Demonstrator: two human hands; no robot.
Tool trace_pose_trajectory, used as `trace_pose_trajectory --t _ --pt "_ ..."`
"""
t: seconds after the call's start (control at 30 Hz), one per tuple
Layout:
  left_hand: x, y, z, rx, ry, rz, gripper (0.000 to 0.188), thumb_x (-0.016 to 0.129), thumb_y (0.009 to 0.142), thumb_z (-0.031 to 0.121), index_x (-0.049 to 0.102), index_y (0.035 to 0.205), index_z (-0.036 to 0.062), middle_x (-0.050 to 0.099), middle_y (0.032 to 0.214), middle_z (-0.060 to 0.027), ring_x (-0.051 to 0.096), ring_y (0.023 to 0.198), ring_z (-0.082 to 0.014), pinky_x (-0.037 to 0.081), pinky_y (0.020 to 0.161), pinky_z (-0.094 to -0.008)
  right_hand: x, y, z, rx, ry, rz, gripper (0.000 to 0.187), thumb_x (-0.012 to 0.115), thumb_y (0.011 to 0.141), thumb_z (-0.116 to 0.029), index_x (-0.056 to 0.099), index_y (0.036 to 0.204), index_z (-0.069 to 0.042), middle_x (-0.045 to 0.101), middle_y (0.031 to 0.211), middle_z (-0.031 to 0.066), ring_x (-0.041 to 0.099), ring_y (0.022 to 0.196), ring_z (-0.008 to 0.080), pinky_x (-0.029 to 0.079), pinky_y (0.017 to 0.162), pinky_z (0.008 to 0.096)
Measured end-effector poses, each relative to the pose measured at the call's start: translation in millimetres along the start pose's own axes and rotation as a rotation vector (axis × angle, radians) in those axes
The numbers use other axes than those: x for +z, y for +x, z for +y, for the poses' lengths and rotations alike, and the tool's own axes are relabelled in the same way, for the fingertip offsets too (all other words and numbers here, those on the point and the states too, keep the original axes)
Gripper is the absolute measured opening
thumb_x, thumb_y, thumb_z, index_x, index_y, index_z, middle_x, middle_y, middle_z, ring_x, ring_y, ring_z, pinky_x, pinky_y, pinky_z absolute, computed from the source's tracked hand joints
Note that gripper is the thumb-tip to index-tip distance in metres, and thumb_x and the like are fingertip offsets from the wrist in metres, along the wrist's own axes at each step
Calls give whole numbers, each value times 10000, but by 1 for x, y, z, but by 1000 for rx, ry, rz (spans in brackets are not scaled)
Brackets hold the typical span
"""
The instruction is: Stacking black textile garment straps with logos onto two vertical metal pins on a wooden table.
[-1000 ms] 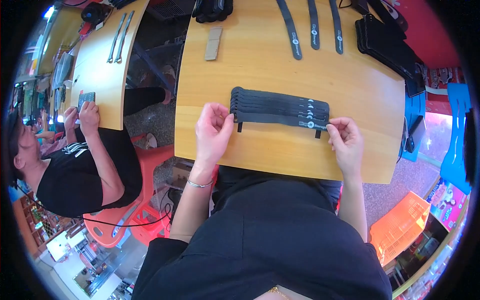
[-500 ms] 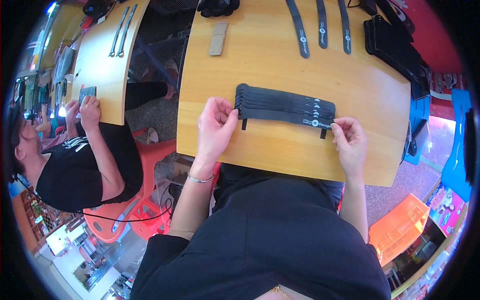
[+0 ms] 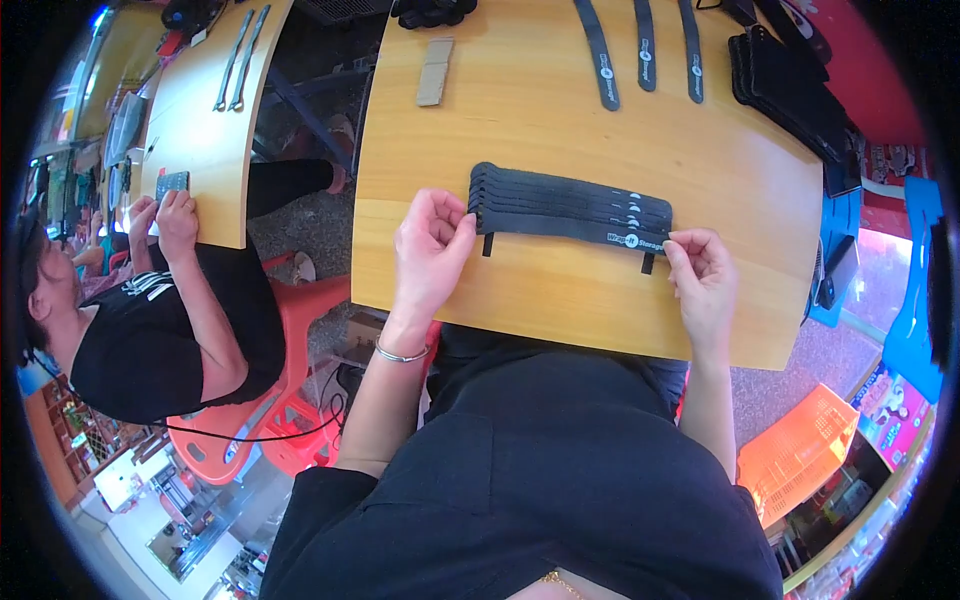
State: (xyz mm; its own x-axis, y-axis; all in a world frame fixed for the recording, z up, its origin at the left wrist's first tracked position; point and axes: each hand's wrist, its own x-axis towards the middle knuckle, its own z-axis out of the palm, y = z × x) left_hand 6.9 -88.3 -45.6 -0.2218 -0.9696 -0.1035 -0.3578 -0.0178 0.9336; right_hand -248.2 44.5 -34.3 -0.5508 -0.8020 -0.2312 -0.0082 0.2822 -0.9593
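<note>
A fanned row of black storage straps (image 3: 565,212) lies across the middle of the wooden table (image 3: 520,110), each strap overlapping the one behind it. The nearest strap carries white print toward its right end. My left hand (image 3: 435,245) pinches this nearest strap at its left end, thumb and finger together. At the other end my right hand (image 3: 703,262) pinches the same strap's right tip. Two short dark strips stick out from under the front of the row, one near each end.
Three single dark straps (image 3: 646,50) lie at the table's far side. A folded brown cardboard piece (image 3: 435,72) is at the far left, a stack of black straps (image 3: 785,90) at the far right. On the left, another person (image 3: 165,300) works at a separate table (image 3: 200,130).
Both hands keep their pinch on the front strap, with hardly any movement. The view has shifted very slightly.
</note>
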Motion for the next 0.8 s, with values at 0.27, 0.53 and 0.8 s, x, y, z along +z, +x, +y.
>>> trace_pose_trajectory --t 0.27,0.53,0.8 --pt "-1 -1 -2 -6 -11 -4 131 636 807 -20 536 883 18 522 666 26 441 530 -13 359 489 -177 1 -1 -1 4 -13 16 58 639 869 -41 609 919 -40 580 738 -46 485 583 6 375 488 157" --pt "-1 -1 -3 0 -6 -5 135 635 806 -22 535 891 11 530 685 17 429 526 -12 353 487 -180 2 -2 0 4 -27 30 89 643 861 -28 603 940 -32 581 753 -39 480 580 5 370 483 156" --pt "0 -1 -3 -2 -2 -2 125 631 810 -22 538 888 8 536 685 20 424 522 -8 353 487 -178 3 -2 0 8 -27 42 129 650 851 -12 591 966 -20 580 779 -26 482 593 8 377 502 157"
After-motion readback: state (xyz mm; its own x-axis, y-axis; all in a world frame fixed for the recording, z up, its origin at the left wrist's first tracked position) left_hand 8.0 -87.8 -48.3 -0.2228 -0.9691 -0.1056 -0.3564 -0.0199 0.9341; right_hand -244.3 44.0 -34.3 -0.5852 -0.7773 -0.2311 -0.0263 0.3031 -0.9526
